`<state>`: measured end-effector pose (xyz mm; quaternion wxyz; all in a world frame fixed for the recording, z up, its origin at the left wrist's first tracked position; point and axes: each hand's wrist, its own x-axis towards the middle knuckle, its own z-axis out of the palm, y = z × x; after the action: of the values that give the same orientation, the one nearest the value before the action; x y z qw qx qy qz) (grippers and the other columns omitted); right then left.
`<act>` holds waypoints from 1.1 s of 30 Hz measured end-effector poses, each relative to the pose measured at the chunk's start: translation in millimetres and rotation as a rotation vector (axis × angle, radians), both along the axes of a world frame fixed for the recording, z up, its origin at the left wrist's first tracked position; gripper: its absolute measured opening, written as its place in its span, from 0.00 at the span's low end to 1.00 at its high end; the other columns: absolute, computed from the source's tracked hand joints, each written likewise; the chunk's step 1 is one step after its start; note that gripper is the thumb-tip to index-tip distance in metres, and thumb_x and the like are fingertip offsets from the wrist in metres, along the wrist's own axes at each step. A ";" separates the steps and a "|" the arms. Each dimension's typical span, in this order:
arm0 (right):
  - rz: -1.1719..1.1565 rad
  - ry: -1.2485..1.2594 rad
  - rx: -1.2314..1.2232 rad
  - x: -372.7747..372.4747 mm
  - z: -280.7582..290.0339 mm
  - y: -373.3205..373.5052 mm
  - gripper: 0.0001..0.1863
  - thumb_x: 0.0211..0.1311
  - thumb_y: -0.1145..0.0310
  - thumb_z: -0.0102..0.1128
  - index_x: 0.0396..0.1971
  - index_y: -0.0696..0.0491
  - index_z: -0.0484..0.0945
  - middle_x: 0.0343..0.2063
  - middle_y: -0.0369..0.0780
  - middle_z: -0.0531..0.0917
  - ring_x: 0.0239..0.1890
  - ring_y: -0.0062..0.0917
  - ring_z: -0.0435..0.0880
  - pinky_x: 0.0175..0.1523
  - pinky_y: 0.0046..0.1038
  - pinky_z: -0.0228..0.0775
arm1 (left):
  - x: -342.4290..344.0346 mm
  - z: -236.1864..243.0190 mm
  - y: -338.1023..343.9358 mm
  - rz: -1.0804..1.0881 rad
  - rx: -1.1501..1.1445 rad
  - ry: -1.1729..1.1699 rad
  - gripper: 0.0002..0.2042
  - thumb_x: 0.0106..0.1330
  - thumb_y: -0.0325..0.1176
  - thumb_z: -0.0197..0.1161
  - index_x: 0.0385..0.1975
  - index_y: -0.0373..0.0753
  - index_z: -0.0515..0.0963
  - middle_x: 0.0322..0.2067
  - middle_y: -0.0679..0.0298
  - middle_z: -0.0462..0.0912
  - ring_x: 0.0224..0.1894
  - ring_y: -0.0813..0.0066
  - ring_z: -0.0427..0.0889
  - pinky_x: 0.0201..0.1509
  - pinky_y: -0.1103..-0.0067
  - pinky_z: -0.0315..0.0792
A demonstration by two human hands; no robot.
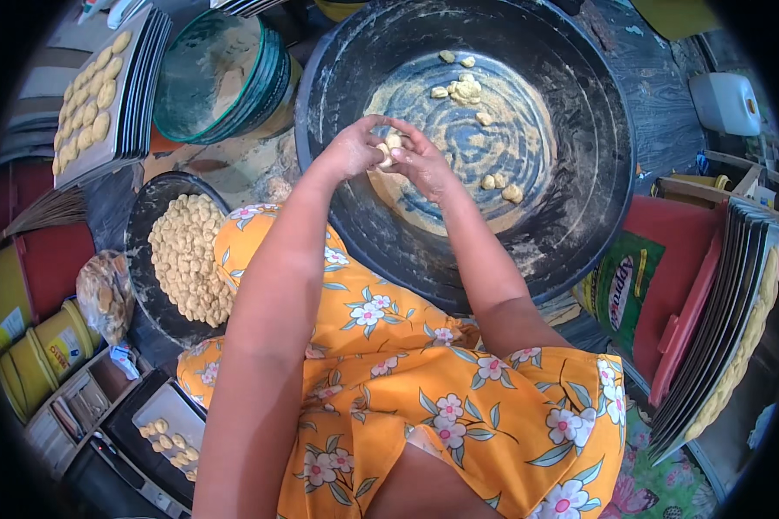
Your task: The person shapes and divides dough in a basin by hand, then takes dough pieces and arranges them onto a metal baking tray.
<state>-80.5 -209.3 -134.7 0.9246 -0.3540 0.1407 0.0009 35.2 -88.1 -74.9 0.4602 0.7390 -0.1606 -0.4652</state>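
Pale dough lump [392,147] pinched between left hand [355,149] and right hand [424,157], fingers closed, above black basin [597,190]; loose scraps [466,88] at twelve o'clock; sticky dough could tear.

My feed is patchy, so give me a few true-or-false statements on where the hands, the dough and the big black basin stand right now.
1. Both hands, left hand and right hand, meet on a small pale dough lump. True.
2. The wide round black basin is heaped full of dough. False: only a few scattered dough bits lie in it.
3. A dark round tray of small shaped pale pieces lies at the person's left. True.
4. The stacked teal bowls sit right of the basin. False: they sit left of it.
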 end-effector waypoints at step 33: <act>-0.103 -0.022 -0.920 -4.6 -2.5 11.1 0.19 0.53 0.66 0.67 0.40 0.53 0.68 0.38 0.38 0.78 0.42 0.22 0.76 0.49 0.27 0.67 | -2.1 21.3 3.2 0.018 0.007 0.258 0.21 0.57 0.32 0.65 0.49 0.31 0.72 0.34 0.62 0.79 0.31 0.79 0.78 0.31 0.84 0.75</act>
<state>-85.1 -198.2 -137.1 0.6718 -0.7199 0.1343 -0.1112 33.0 -84.9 -53.6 0.4787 0.6758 -0.0917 -0.5529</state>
